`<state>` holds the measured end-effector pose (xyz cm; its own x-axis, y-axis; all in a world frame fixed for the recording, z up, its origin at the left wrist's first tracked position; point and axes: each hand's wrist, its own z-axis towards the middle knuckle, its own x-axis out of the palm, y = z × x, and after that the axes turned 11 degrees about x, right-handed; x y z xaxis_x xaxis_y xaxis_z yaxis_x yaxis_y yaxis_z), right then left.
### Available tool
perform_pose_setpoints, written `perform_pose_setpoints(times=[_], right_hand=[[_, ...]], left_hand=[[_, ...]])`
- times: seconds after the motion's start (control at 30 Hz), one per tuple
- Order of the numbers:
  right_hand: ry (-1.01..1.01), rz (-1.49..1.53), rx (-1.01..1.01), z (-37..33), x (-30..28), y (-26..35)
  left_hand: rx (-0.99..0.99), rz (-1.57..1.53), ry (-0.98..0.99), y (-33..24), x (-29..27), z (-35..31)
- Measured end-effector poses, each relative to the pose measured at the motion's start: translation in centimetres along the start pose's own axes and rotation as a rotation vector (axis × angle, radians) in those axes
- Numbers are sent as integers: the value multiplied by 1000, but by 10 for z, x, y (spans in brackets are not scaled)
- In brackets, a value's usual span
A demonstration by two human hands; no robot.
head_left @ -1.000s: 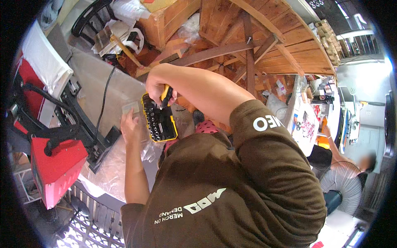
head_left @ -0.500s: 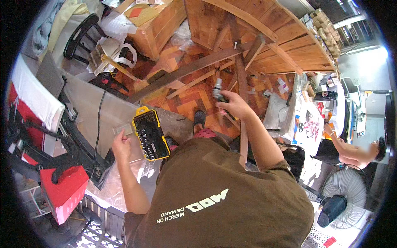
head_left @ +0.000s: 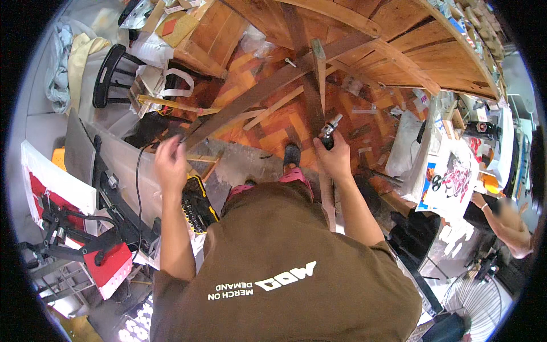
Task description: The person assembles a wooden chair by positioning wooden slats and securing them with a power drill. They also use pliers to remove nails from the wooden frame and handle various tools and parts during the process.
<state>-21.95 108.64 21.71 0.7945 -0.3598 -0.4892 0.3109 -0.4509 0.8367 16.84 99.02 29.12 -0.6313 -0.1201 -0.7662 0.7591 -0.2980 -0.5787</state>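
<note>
My right hand (head_left: 336,157) is closed around a small ratchet tool (head_left: 329,135) with a dark body and a silver metal end pointing up and away. It is held above a dark wooden beam of an upturned wooden frame (head_left: 273,85). A bolt (head_left: 290,62) sticks out of that frame farther off. My left hand (head_left: 170,165) is raised with its fingers drawn together and slightly blurred; whatever they pinch cannot be made out. Below it, partly behind my forearm, lies an open black and yellow socket case (head_left: 198,208) with rows of silver sockets.
A black cable (head_left: 138,199) runs along the grey surface beside my left arm. A large wooden tabletop (head_left: 399,45) stands at the far right. A black chair (head_left: 108,77) is far left. Another person (head_left: 507,225) sits at a cluttered table (head_left: 450,171) on the right.
My left hand has lifted from beside the socket case and moved away from me. My right hand has shifted right and nearer with the ratchet tool. The whole view has turned.
</note>
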Motion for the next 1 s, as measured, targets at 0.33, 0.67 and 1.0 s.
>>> perform_pose_setpoints(times=[0.33, 0.67, 1.0], right_hand=[[52, -333, -31, 42, 9, 21], [73, -397, -41, 46, 22, 5], [284, 100, 296, 41, 11, 17]], left_hand=[[302, -248, 222, -130, 220, 156], [140, -538, 32, -121, 62, 116], [-799, 425, -70, 96, -71, -203]])
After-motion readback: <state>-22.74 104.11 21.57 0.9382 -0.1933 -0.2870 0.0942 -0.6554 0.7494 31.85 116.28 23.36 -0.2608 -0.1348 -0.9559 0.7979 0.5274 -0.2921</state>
